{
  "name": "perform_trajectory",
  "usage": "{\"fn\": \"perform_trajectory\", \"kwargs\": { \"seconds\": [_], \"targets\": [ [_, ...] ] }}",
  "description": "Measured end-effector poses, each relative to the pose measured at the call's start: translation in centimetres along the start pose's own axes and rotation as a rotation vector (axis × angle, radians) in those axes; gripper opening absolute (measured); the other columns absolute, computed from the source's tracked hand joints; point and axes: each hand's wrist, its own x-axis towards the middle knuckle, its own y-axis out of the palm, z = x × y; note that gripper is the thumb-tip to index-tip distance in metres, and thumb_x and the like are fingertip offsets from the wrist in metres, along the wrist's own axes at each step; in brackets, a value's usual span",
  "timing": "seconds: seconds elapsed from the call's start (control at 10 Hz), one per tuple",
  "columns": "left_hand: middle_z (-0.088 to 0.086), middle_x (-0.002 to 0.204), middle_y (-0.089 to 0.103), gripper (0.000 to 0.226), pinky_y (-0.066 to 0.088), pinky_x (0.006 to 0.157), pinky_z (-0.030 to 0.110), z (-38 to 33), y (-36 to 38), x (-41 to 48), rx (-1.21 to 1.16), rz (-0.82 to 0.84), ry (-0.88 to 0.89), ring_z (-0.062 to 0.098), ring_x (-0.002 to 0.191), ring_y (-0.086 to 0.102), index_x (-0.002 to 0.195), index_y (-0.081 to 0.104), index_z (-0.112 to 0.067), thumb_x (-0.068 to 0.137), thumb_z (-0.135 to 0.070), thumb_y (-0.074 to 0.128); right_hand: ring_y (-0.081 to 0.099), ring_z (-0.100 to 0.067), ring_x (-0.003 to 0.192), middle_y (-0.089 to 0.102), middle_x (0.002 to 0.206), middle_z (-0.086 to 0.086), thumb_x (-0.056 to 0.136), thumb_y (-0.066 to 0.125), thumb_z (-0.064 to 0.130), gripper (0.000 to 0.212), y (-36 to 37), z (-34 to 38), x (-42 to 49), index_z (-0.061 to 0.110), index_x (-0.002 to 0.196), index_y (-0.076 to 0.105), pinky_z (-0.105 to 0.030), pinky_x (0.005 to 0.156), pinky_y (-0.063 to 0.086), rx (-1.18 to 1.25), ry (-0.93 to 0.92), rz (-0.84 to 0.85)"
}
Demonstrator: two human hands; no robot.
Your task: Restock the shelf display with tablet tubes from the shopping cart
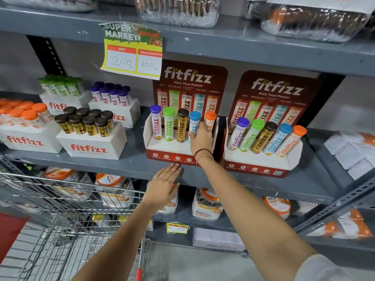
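Where the right hand (200, 139) reaches into the left display stand (150, 136), its fingers are wrapped around the blue-capped tube (194, 123), a slim white cylinder with blue "fitfizz" lettering that stands fourth in a row of five. Beside it in the same stand are a purple-capped tube (156, 122), a green-capped tube (169, 124), a brown-capped gold tube (182, 125) and, on the far side of the hand, an orange-capped tube (210, 120), all upright and leaning slightly back against the red "fitfizz" backing card. A red thread bracelet (203, 154) circles the right wrist. The left hand (163, 186) lies open and flat, fingers together, with its fingertips touching the front edge of the grey shelf (125, 165) just below the stand; it holds nothing. To the right sits a second display stand (292, 159) with the same five cap colours, its tubes tilted more strongly. To the left on the same shelf stand white "fitfizz" boxes (91, 147) packed with brown-, orange-, purple- and green-capped tubes. A price tag (132, 51) reading 200 and 100 hangs from the shelf above. The wire shopping cart (71, 209) is at lower left.
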Motion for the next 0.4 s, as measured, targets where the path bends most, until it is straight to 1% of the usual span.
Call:
{"fn": "perform_trajectory", "kwargs": {
  "seconds": [0.1,0.2,0.3,0.4],
  "targets": [
    [0.012,0.134,0.051,0.053,0.028,0.103,0.047,0.0,0.1,-0.1,0.000,-0.015,0.011,0.026,0.125,0.045,0.130,0.049,-0.006,0.089,-0.035,0.033,0.057,-0.034,0.115,0.060,0.123,-0.019,0.089,0.059,0.011,0.030,0.2,-0.1,0.0,0.001,0.116,0.051,-0.042,0.092,0.050,0.008,0.031,-0.003],
    [0.013,0.134,0.052,0.054,0.029,0.103,0.047,-0.1,-0.3,0.0,-0.007,0.010,-0.001,0.028,0.125,0.045,0.129,0.050,-0.005,0.088,-0.036,0.033,0.059,-0.036,0.113,0.061,0.121,-0.021,0.089,0.059,0.011,0.030,-0.3,0.2,-0.1,0.000,0.115,0.051,-0.042,0.090,0.051,0.005,0.065,0.007],
    [0.013,0.135,0.051,0.052,0.028,0.105,0.045,-0.1,-0.2,0.2,-0.026,-0.021,-0.013,0.028,0.125,0.044,0.129,0.050,-0.006,0.089,-0.036,0.036,0.061,-0.035,0.108,0.063,0.116,-0.022,0.089,0.059,0.013,0.029,-0.6,0.0,-0.6,-0.001,0.113,0.055,-0.038,0.085,0.053,-0.014,0.071,0.030],
    [0.011,0.132,0.054,0.038,0.036,0.100,0.043,-0.6,-1.4,1.0,-0.101,-0.015,-0.066,0.028,0.120,0.047,0.126,0.053,-0.009,0.091,-0.025,0.050,0.065,-0.033,0.100,0.068,0.108,-0.019,0.088,0.059,0.017,0.022,-1.6,-0.8,-1.7,0.002,0.105,0.062,-0.038,0.081,0.057,-0.013,0.058,0.015]
  ]
}}
